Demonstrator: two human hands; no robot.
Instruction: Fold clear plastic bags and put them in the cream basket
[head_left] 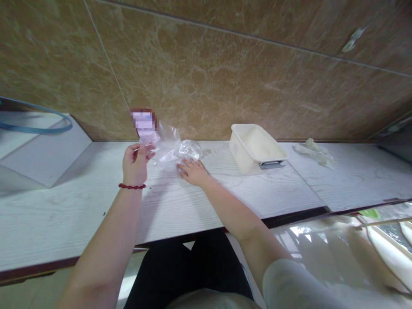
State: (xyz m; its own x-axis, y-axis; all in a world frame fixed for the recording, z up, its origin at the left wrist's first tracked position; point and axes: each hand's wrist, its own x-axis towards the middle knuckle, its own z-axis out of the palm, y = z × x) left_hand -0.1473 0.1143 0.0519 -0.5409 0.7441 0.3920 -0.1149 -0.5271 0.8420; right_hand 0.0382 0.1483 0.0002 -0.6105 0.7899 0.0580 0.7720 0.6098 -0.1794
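Observation:
My left hand, with a dark red beaded bracelet at the wrist, is raised over the counter. Its thumb and fingers pinch the lower end of a small packet, pale and partly see-through at the bottom. The packet's upper part is dark red with a whitish label, blurred beyond reading. Beside it, a crumpled clear plastic bag lies on the counter and leans toward the wall. My right hand rests palm down with fingers spread, its fingertips at the bag's near edge.
A cream plastic bin with a grey front clip stands to the right. Farther right lies a crumpled translucent plastic piece. At left is a white box with a blue band. A brown marbled wall backs the white wood-grain counter.

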